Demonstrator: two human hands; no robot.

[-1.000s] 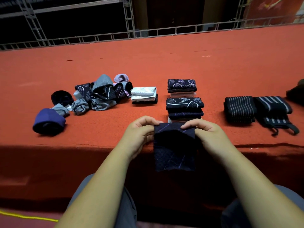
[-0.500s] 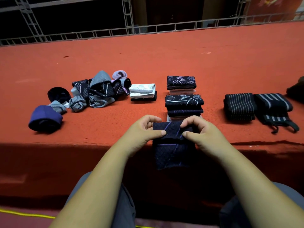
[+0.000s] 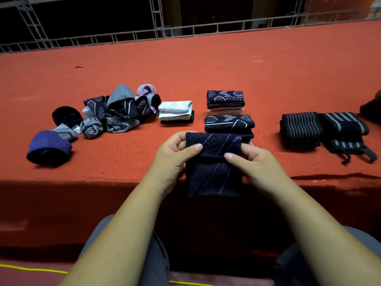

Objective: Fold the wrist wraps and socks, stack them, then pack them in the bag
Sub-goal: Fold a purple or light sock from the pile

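Left hand (image 3: 172,159) and right hand (image 3: 258,162) around one dark sock (image 3: 214,176); two wrist wraps (image 3: 300,129).

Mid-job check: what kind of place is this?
Probably a stage or event platform, not a home: the left hand and right hand hold a dark sock at a wide red-carpeted ledge, metal truss framing and a low rail run behind it, and the space beyond is dark.

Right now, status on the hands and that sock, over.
Hands: left hand and right hand both pinch the dark sock, top folded over. Held above table edge, near sock stack. Nothing blocking.
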